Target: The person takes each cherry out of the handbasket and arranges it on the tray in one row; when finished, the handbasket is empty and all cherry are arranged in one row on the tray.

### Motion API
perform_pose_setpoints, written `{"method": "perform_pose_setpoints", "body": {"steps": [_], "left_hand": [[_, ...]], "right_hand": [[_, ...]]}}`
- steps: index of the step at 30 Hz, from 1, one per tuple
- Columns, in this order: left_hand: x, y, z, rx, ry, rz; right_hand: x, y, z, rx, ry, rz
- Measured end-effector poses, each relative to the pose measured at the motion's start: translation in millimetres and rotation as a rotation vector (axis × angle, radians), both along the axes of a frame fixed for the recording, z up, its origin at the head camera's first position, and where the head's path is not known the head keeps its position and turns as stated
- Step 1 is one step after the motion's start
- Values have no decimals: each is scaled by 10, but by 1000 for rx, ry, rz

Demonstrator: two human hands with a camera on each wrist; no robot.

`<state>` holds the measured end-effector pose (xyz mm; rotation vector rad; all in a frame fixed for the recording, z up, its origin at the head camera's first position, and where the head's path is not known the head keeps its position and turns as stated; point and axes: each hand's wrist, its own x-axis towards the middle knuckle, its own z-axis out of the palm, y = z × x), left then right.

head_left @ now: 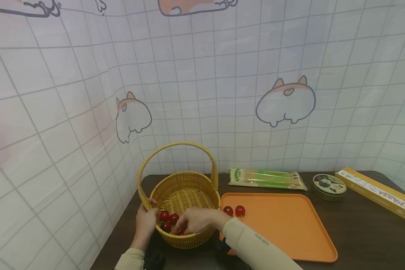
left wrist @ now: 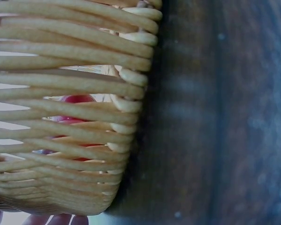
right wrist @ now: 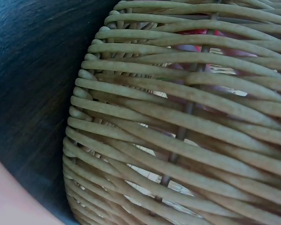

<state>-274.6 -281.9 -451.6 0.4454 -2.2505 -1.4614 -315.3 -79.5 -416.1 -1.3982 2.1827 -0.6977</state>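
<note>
A yellow woven basket (head_left: 189, 176) with a tall arched handle stands on the dark table. The left hand (head_left: 146, 221) grips its left side, where the handle meets the rim; its fingertips show at the bottom edge of the left wrist view. Several red cherries (head_left: 164, 215) lie inside, near the left front wall. Reaching over the rim, the right hand (head_left: 197, 219) has its fingers curled down around another cherry (head_left: 181, 232), partly hidden by them. Through the weave, red fruit (left wrist: 77, 99) shows in the left wrist view. Two more cherries (head_left: 240, 210) sit on the orange tray (head_left: 283, 225).
The tray lies just right of the basket, under the right sleeve (head_left: 256, 243). Behind it are a pasta packet (head_left: 266, 179), a round tin (head_left: 329, 187) and a long yellow box (head_left: 378, 193). A patterned curtain (head_left: 202, 93) closes off the back and left.
</note>
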Motion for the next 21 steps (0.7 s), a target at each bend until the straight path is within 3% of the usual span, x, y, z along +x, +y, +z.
{"method": "perform_pose_setpoints", "body": {"steps": [13,21], "left_hand": [[-7,-3,-20,4,-2,3],[-11,6,-3,32,12,-8]], "right_hand": [[43,42,14,-76,77,-166],[84,92,64,-215,137,-172]]}}
